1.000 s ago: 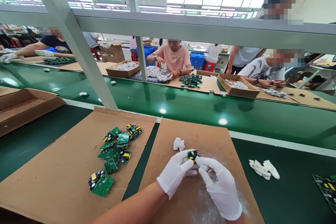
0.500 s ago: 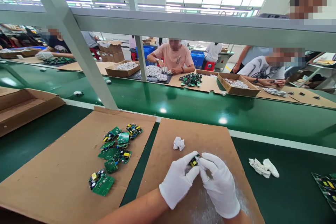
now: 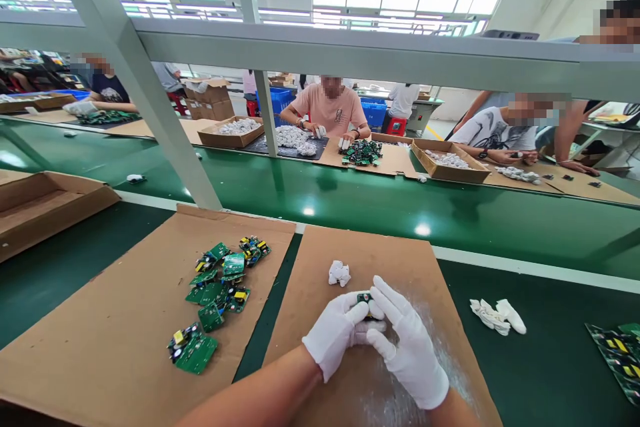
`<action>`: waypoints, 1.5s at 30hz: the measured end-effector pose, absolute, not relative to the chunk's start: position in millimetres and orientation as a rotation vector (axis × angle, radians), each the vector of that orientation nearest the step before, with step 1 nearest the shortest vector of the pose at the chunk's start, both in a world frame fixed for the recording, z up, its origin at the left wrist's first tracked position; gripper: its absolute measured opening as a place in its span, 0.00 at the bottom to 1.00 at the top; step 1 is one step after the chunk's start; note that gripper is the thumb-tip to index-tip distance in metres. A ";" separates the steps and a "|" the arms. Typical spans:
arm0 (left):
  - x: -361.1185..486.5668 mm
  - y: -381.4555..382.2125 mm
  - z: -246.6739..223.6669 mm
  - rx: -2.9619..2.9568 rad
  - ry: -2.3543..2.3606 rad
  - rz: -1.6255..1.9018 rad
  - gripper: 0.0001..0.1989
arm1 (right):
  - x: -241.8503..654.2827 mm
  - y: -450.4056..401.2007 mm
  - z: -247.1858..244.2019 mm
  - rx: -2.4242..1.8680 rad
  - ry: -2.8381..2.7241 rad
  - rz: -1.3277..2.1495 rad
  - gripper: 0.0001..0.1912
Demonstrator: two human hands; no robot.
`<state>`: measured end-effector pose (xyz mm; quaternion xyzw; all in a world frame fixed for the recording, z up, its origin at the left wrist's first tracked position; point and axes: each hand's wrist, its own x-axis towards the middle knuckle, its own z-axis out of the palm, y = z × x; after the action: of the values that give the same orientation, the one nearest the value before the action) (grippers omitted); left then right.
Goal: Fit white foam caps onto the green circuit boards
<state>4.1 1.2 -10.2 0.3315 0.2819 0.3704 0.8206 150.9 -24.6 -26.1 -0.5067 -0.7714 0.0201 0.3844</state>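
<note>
Over the cardboard sheet [image 3: 295, 320] in front of me, my left hand [image 3: 333, 333], in a white glove, is closed on a small green circuit board [image 3: 364, 297]. The gloved fingers cover much of the board. My right hand [image 3: 413, 347], also gloved, is beside it with fingers stretched out and the thumb apart. Its fingertips are close to the board; I cannot tell whether they touch it. Just beyond my hands lies a small cluster of white pieces [image 3: 339, 273]. A loose pile of circuit boards [image 3: 213, 293] with yellow and black components lies to the left.
Crumpled white cloth pieces [image 3: 497, 317] lie right of the cardboard, near a board panel [image 3: 617, 357]. A cardboard tray [image 3: 55, 213] stands at left. Beyond runs a green belt [image 3: 330, 197]; a grey frame post [image 3: 150, 93] rises before it. Co-workers sit opposite.
My right hand has loosened from the board, its fingers now straighter and spread. The board has turned in my left hand, showing its green face. The view has shifted slightly.
</note>
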 end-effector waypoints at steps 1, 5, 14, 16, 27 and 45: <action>4.2 1.7 -10.2 0.678 0.608 0.788 0.12 | 150.9 -24.8 -26.7 -1.291 -1.955 0.086 0.22; 6.0 0.9 -10.6 0.632 0.678 0.777 0.17 | 149.4 -22.6 -31.3 -1.275 -1.929 -0.053 0.16; 8.3 -1.6 -8.0 0.763 0.704 0.790 0.14 | 142.4 -23.5 -28.0 -1.220 -1.890 0.268 0.21; 7.4 -0.7 -7.0 0.744 0.729 0.782 0.14 | 142.1 -24.6 -27.6 -1.270 -1.793 0.440 0.21; 5.6 -3.4 -5.6 0.815 0.590 0.831 0.12 | 137.5 -25.6 -23.2 -1.295 -1.527 1.034 0.33; 8.3 -6.5 -9.6 1.044 0.737 0.838 0.16 | 140.6 -22.1 -22.8 -1.340 -1.328 1.138 0.21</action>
<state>8.3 -6.5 -9.6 0.4727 0.3336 0.3796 0.7219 140.6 -22.1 -22.8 -0.5423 -0.5377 0.4608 0.4522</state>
